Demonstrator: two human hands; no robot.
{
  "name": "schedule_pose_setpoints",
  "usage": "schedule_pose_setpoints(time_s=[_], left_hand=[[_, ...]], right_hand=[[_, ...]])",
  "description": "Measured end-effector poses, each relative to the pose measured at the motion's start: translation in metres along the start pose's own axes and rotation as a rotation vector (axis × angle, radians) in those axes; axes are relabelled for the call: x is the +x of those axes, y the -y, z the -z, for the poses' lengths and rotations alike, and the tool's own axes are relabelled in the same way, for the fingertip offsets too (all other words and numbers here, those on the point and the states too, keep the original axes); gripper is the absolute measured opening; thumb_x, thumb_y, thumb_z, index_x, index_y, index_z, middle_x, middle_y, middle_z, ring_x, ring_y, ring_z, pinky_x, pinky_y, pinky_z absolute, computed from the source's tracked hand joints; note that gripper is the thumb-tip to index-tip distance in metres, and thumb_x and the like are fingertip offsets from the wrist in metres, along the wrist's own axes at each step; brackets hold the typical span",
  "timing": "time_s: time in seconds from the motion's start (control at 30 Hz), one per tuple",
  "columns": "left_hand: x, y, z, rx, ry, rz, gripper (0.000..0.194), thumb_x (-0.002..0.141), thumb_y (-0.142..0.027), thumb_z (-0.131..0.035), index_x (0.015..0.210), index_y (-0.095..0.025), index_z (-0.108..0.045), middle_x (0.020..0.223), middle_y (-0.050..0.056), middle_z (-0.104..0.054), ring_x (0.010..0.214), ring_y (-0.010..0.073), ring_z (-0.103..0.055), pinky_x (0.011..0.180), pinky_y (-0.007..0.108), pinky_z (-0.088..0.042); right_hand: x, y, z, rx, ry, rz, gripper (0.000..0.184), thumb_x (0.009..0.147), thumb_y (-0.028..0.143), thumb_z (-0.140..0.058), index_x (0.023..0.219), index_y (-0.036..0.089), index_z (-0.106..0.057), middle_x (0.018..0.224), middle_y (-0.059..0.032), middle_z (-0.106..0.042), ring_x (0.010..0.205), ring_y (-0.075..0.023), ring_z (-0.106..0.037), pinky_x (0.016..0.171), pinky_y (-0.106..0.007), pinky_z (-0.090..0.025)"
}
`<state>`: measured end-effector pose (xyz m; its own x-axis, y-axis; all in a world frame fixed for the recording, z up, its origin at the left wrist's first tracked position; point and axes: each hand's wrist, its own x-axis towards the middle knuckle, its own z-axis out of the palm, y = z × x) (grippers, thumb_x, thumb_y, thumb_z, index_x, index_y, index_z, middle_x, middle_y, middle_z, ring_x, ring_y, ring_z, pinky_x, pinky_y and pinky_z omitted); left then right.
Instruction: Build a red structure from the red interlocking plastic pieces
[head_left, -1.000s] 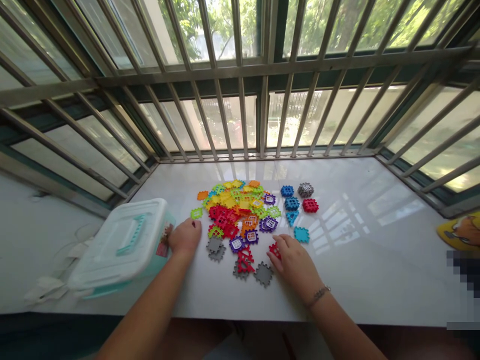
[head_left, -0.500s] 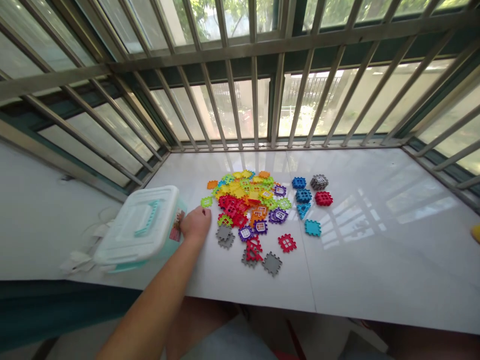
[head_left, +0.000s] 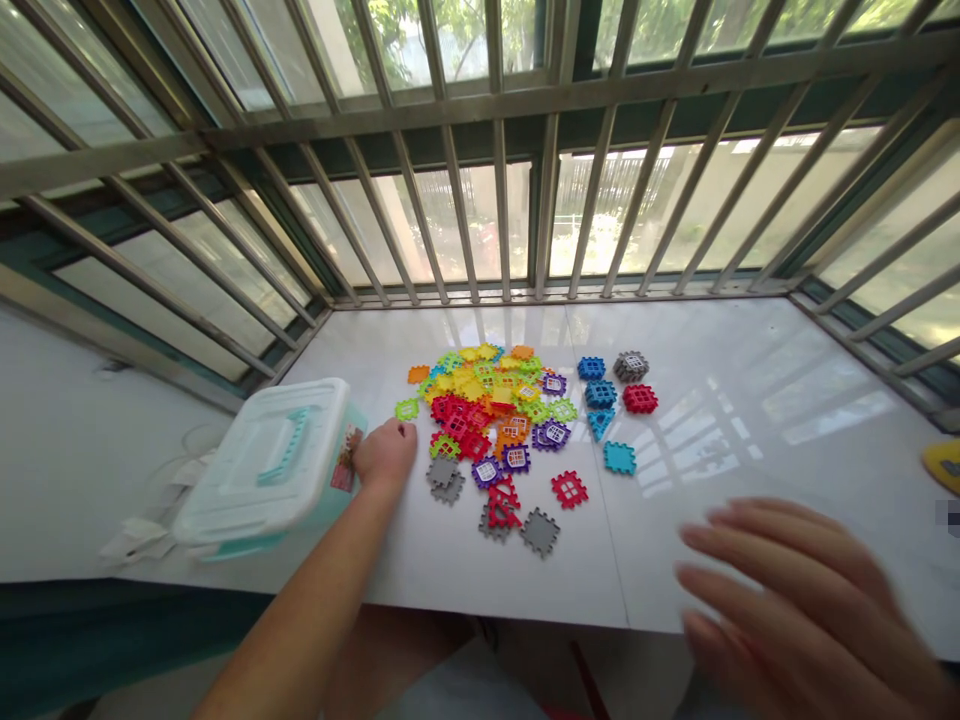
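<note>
A heap of interlocking plastic building pieces (head_left: 487, 405) in many colours lies on the white stone sill (head_left: 720, 560). My left hand (head_left: 386, 452) rests curled on the sill, at the heap's lower left edge, close to a green piece (head_left: 407, 409). Nothing shows in its fingers. My right hand (head_left: 787, 610) is blurred at the lower right, over the sill's front edge, with its fingers spread and empty. A red square piece (head_left: 569, 489) lies alone below the heap. The nearest thing to my right hand is a teal piece (head_left: 620, 458), well apart from it.
A lidded plastic box (head_left: 262, 462) with a teal handle stands at my left hand's side. Crumpled white paper (head_left: 135, 540) lies beyond it. Metal window bars (head_left: 495, 170) rise along the sill's back edge. A yellow object (head_left: 943, 465) sits at the right edge.
My right hand has left the red piece and swept to the lower right, back into view. My left hand has stayed beside the heap. The view has shifted slightly.
</note>
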<state>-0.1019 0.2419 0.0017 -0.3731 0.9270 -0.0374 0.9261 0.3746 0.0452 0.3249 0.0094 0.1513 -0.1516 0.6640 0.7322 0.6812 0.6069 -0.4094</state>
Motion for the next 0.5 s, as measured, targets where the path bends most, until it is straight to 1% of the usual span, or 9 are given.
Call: schedule_pose_setpoints(time_s=[0.07,0.1,0.13,0.2,0.27,0.33,0.43,0.5], left_hand=[[0.0,0.0,0.001,0.0,0.009,0.001,0.058,0.105,-0.043,-0.031,0.117,-0.02,-0.083,0.113,0.02,-0.084,0.105,0.0378,-0.078,0.083,0.043,-0.054],[0.0,0.0,0.001,0.0,0.012,-0.001,0.058,0.105,-0.043,-0.031,0.117,-0.02,-0.083,0.114,0.02,-0.084,0.105,0.038,-0.078,0.083,0.044,-0.054],[-0.001,-0.001,0.002,0.0,0.012,-0.002,0.059,0.105,-0.043,-0.031,0.117,-0.02,-0.083,0.115,0.021,-0.083,0.106,0.0383,-0.077,0.084,0.044,-0.054],[-0.001,-0.001,0.002,0.005,0.011,-0.003,0.059,0.105,-0.043,-0.03,0.117,-0.019,-0.083,0.116,0.021,-0.083,0.106,0.0387,-0.077,0.084,0.045,-0.054],[-0.001,-0.001,0.002,0.016,0.008,-0.003,0.06,0.105,-0.044,-0.03,0.118,-0.019,-0.083,0.115,0.022,-0.083,0.105,0.0389,-0.077,0.083,0.045,-0.054],[0.0,-0.001,0.001,0.025,0.005,-0.002,0.06,0.105,-0.044,-0.029,0.117,-0.019,-0.083,0.113,0.021,-0.083,0.103,0.039,-0.077,0.081,0.044,-0.054],[0.0,0.0,0.0,0.025,0.008,-0.005,0.06,0.105,-0.044,-0.029,0.116,-0.02,-0.083,0.112,0.021,-0.083,0.103,0.0393,-0.078,0.08,0.044,-0.054],[0.001,0.0,0.0,0.021,0.008,-0.007,0.059,0.105,-0.044,-0.03,0.115,-0.02,-0.083,0.111,0.021,-0.083,0.103,0.0398,-0.078,0.08,0.045,-0.054]], right_hand=[[-0.002,-0.024,-0.032,-0.064,0.182,-0.029,0.034,0.097,0.026,-0.084,0.129,0.038,-0.078,0.133,-0.0049,-0.079,0.122,-0.0266,-0.075,0.107,-0.045,-0.064],[-0.007,-0.036,-0.049,-0.094,0.261,-0.073,0.03,0.103,0.025,-0.076,0.131,0.036,-0.076,0.141,-0.0069,-0.075,0.124,-0.027,-0.074,0.104,-0.046,-0.065],[-0.013,-0.045,-0.063,-0.091,0.29,-0.114,0.025,0.106,0.025,-0.071,0.13,0.033,-0.075,0.144,-0.0086,-0.073,0.126,-0.0277,-0.073,0.105,-0.047,-0.066],[-0.028,-0.061,-0.086,-0.071,0.359,-0.178,0.025,0.107,0.027,-0.067,0.132,0.031,-0.071,0.148,-0.0106,-0.07,0.132,-0.0301,-0.07,0.111,-0.052,-0.063],[-0.041,-0.07,-0.1,-0.043,0.41,-0.213,0.029,0.107,0.028,-0.067,0.136,0.029,-0.068,0.15,-0.0119,-0.069,0.135,-0.0316,-0.069,0.113,-0.055,-0.062],[-0.05,-0.077,-0.11,-0.023,0.447,-0.234,0.036,0.105,0.029,-0.069,0.141,0.028,-0.065,0.15,-0.0132,-0.07,0.135,-0.0321,-0.069,0.114,-0.056,-0.062],[-0.058,-0.085,-0.124,-0.017,0.474,-0.269,0.046,0.101,0.028,-0.072,0.145,0.026,-0.062,0.152,-0.0146,-0.069,0.137,-0.0327,-0.069,0.116,-0.057,-0.06],[-0.062,-0.09,-0.133,-0.029,0.469,-0.292,0.049,0.099,0.027,-0.073,0.146,0.025,-0.062,0.15,-0.015,-0.07,0.136,-0.0331,-0.07,0.116,-0.057,-0.06]])
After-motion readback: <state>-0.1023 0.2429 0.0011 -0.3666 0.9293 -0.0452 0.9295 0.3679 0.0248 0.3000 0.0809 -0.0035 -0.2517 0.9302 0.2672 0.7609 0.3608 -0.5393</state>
